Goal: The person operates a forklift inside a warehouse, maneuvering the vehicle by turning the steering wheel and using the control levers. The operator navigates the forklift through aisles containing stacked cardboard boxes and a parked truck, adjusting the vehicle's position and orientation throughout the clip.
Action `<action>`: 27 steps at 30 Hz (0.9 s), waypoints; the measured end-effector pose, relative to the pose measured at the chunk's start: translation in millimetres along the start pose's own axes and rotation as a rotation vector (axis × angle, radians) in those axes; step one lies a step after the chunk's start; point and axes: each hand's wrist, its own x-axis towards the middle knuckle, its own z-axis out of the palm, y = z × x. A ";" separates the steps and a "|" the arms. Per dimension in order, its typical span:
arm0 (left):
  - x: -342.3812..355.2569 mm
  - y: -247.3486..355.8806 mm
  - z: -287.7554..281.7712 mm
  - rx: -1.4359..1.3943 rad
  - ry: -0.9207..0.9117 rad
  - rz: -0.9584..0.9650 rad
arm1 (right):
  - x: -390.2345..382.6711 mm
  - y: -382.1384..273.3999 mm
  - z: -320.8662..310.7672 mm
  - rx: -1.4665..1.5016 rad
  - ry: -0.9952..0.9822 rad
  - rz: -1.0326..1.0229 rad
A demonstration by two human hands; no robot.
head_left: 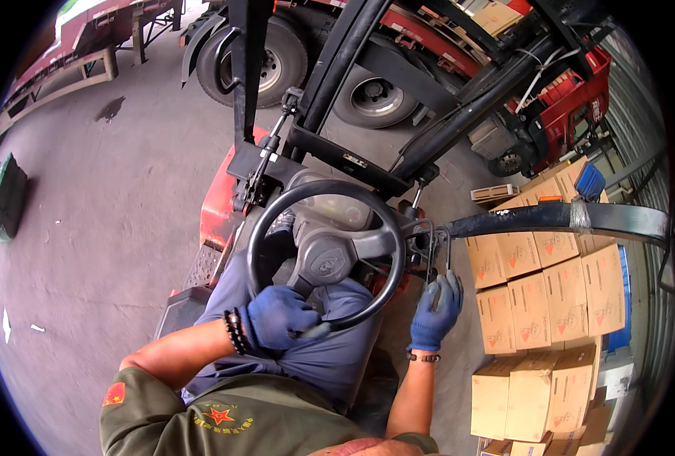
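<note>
I sit at the controls of a forklift. My left hand point(282, 317), in a blue work glove, is closed at the lower rim of the black steering wheel point(393, 220); its grip is partly hidden under the glove. To the right of the wheel, my right hand point(437, 308), gloved too, has its fingers up at the lower ends of the thin control levers point(449, 247), and it appears to grip one of them. The fingertips partly hide the lever ends. Behind the wheel sits a dashboard point(330, 209).
Ahead stands the forklift mast point(341, 64), with a truck wheel point(375, 97) of a red trailer beyond it. Stacked cardboard boxes point(546, 304) line the right side, near a black overhead-guard post point(520, 220). A green bin point(4, 199) lies at the far left. A red truck cab point(573, 106) is at the upper right.
</note>
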 end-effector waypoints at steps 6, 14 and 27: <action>-13.3 -7.9 -57.5 -0.011 0.114 -0.125 | -13.7 -0.7 5.0 0.026 0.012 0.067; -35.8 -23.4 -79.1 -0.002 0.197 -0.231 | -25.0 20.7 25.1 0.407 0.054 0.563; -12.3 -53.9 -73.4 0.049 0.259 -0.212 | -5.9 -65.7 46.3 0.026 -0.112 -0.127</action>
